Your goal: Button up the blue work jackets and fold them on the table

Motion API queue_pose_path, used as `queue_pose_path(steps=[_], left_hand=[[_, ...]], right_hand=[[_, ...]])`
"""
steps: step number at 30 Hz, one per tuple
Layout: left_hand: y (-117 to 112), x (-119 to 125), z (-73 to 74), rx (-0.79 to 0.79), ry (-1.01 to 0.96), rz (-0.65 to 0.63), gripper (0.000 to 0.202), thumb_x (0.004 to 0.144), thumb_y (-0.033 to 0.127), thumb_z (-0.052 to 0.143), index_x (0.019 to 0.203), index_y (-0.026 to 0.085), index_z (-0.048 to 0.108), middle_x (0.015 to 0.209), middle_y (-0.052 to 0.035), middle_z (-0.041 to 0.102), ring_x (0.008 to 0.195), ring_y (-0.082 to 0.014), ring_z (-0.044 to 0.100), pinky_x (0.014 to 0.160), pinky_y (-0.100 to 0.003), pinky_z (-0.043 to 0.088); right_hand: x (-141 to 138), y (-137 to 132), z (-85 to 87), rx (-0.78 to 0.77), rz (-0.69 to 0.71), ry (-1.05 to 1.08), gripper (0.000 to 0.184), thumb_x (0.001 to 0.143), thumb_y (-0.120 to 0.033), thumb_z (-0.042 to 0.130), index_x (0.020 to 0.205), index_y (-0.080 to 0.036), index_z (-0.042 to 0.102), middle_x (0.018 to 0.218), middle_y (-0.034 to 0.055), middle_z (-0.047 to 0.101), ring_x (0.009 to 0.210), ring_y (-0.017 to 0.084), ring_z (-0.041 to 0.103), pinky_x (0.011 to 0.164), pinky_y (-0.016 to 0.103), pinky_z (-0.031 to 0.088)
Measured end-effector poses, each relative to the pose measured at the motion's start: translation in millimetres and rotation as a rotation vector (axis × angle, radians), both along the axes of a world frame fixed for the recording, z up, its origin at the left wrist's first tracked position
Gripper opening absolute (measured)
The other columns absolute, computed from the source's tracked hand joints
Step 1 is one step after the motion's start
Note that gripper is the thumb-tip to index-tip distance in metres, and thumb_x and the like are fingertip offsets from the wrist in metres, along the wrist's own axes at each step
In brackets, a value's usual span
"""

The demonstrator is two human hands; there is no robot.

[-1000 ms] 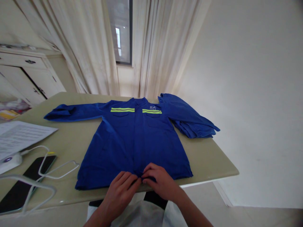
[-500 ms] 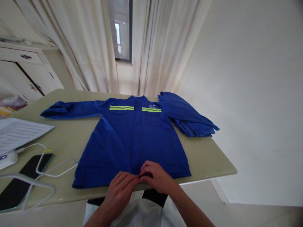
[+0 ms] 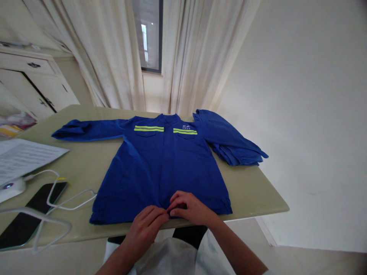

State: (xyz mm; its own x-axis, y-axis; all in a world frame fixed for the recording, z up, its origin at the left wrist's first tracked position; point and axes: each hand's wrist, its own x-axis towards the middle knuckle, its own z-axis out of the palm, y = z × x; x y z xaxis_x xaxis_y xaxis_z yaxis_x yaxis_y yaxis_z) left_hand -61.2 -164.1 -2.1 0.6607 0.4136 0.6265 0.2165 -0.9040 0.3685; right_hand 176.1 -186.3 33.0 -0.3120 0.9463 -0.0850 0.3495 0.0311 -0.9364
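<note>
A blue work jacket with yellow reflective chest stripes lies front-up on a beige table. Its left sleeve stretches out flat to the left, and its right sleeve is bunched in folds at the table's right edge. My left hand and my right hand meet at the middle of the jacket's bottom hem, near the table's front edge. Both hands have fingers curled and pinch the hem fabric where the front placket ends.
On the table's left lie a printed paper sheet, a black phone, a white cable and a small white device. A white cabinet stands at the back left. Curtains and a window are behind the table.
Both hands stay pinched at the hem's middle and have shifted slightly up the table. The view has moved a little; the jacket lies as before.
</note>
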Motion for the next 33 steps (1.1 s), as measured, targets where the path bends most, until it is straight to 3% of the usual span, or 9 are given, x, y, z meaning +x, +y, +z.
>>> queue_pose_path(steps=[3, 7, 10, 15, 19, 23, 25, 29, 33], left_hand=[[0, -2, 0.2, 0.08, 0.075, 0.003, 0.026, 0.108, 0.016, 0.044, 0.112, 0.015, 0.07, 0.098, -0.008, 0.072, 0.087, -0.0181, 0.062, 0.08, -0.032, 0.054], [-1, -2, -3.5, 0.177, 0.11, 0.002, 0.028, 0.108, 0.015, 0.042, 0.111, 0.013, 0.071, 0.095, -0.0082, 0.07, 0.086, -0.0188, 0.061, 0.078, -0.033, 0.053], [-3, -4, -5.6, 0.207, 0.108, 0.002, 0.024, 0.105, 0.011, 0.048, 0.111, 0.013, 0.071, 0.1, -0.0083, 0.071, 0.09, -0.0196, 0.062, 0.079, -0.034, 0.052], [-9, -6, -5.9, 0.205, 0.075, 0.052, 0.022, 0.105, 0.01, 0.05, 0.114, 0.013, 0.07, 0.102, -0.0084, 0.073, 0.091, -0.0187, 0.064, 0.082, -0.033, 0.052], [-10, -6, -7.2, 0.259, 0.037, 0.057, 0.021, 0.104, 0.01, 0.052, 0.115, 0.013, 0.07, 0.101, -0.0076, 0.075, 0.092, -0.0185, 0.066, 0.082, -0.033, 0.054], [-10, -7, -10.9, 0.276, 0.036, 0.039, 0.02, 0.101, 0.009, 0.058, 0.116, 0.012, 0.071, 0.104, -0.0077, 0.076, 0.097, -0.0198, 0.067, 0.086, -0.035, 0.054], [-11, -8, -12.5, 0.262, 0.035, 0.052, 0.021, 0.101, 0.009, 0.057, 0.116, 0.014, 0.071, 0.105, -0.0077, 0.076, 0.1, -0.0201, 0.068, 0.089, -0.036, 0.054], [-15, -9, -13.1, 0.19, 0.002, 0.064, 0.02, 0.102, 0.012, 0.057, 0.115, 0.016, 0.071, 0.102, -0.0078, 0.075, 0.096, -0.0189, 0.068, 0.086, -0.034, 0.056], [-16, -9, -10.5, 0.189, -0.02, 0.058, 0.014, 0.1, 0.009, 0.06, 0.108, 0.014, 0.07, 0.1, -0.0084, 0.074, 0.095, -0.0196, 0.067, 0.083, -0.033, 0.055]], right_hand=[[-1, 5, 5.4, 0.069, 0.011, -0.054, 0.028, 0.096, -0.033, 0.074, 0.122, -0.024, 0.078, 0.132, 0.0067, 0.069, 0.108, 0.018, 0.068, 0.092, 0.029, 0.053], [-7, 12, 3.6, 0.206, 0.159, -0.253, 0.03, 0.095, -0.02, 0.071, 0.125, -0.021, 0.074, 0.127, 0.0082, 0.07, 0.119, 0.02, 0.063, 0.107, 0.034, 0.047], [-9, 12, 5.0, 0.265, 0.18, -0.333, 0.036, 0.091, -0.006, 0.061, 0.122, -0.02, 0.071, 0.115, 0.0063, 0.068, 0.103, 0.017, 0.063, 0.094, 0.028, 0.05], [-3, -5, 17.5, 0.262, 0.045, -0.377, 0.056, 0.081, -0.002, 0.058, 0.132, -0.024, 0.062, 0.1, 0.0007, 0.06, 0.082, 0.014, 0.057, 0.077, 0.024, 0.047], [-5, -20, 19.4, 0.145, 0.076, -0.621, 0.034, 0.09, -0.01, 0.058, 0.119, -0.024, 0.068, 0.104, 0.0029, 0.063, 0.087, 0.016, 0.061, 0.08, 0.027, 0.046], [-12, -22, 21.6, 0.213, 0.102, -0.805, 0.014, 0.1, -0.027, 0.063, 0.106, -0.017, 0.072, 0.103, 0.008, 0.066, 0.099, 0.023, 0.061, 0.09, 0.035, 0.046], [-13, -17, 24.6, 0.285, 0.15, -0.787, 0.019, 0.101, -0.034, 0.066, 0.106, -0.017, 0.074, 0.108, 0.0098, 0.067, 0.103, 0.024, 0.06, 0.093, 0.037, 0.045], [-9, -7, 27.7, 0.354, 0.308, -0.597, 0.038, 0.099, -0.037, 0.072, 0.135, -0.023, 0.067, 0.12, 0.0077, 0.069, 0.11, 0.022, 0.06, 0.1, 0.037, 0.044], [-9, 3, 23.5, 0.317, 0.369, -0.659, 0.044, 0.097, -0.048, 0.074, 0.129, -0.019, 0.071, 0.11, 0.0083, 0.074, 0.102, 0.024, 0.063, 0.092, 0.037, 0.045]])
